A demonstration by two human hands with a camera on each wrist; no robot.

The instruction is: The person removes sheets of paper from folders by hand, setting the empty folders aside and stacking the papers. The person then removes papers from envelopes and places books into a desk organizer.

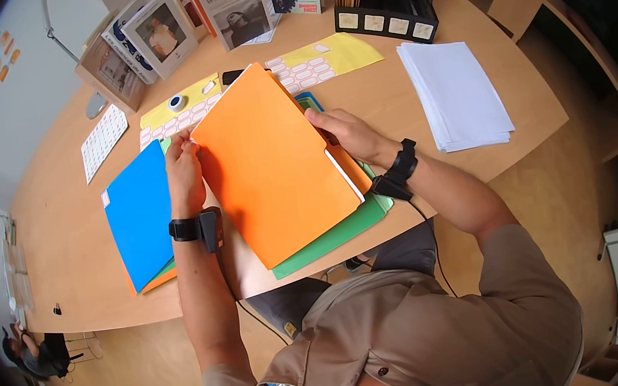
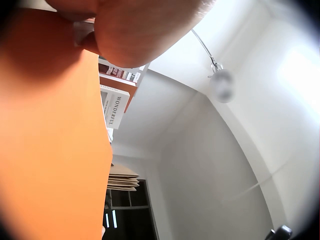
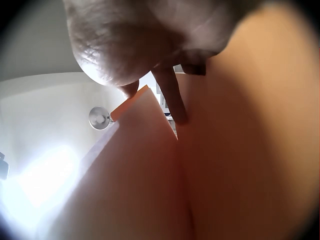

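Note:
An orange folder [image 1: 280,173] is held tilted over the table between both hands. My left hand [image 1: 185,173] grips its left edge, and a small whitish piece [image 2: 82,32] shows by the fingertips. At the right edge my right hand [image 1: 352,135] holds the folder, thumb on the front cover. In the right wrist view the covers stand apart, with fingers [image 3: 172,97] reaching between them. White paper [image 1: 345,175] shows at the folder's right side. Beneath lies a green folder [image 1: 330,238], mostly hidden. A blue folder [image 1: 138,214] tops a pile beside my left hand.
Yellow sheets [image 1: 361,49] with red-bordered labels [image 1: 302,72] lie behind the folder, near a small round white item [image 1: 176,102]. Books [image 1: 236,9] and a black file rack [image 1: 388,17] stand at the back. White paper [image 1: 459,93] is stacked right; a printed white sheet [image 1: 105,143] lies left.

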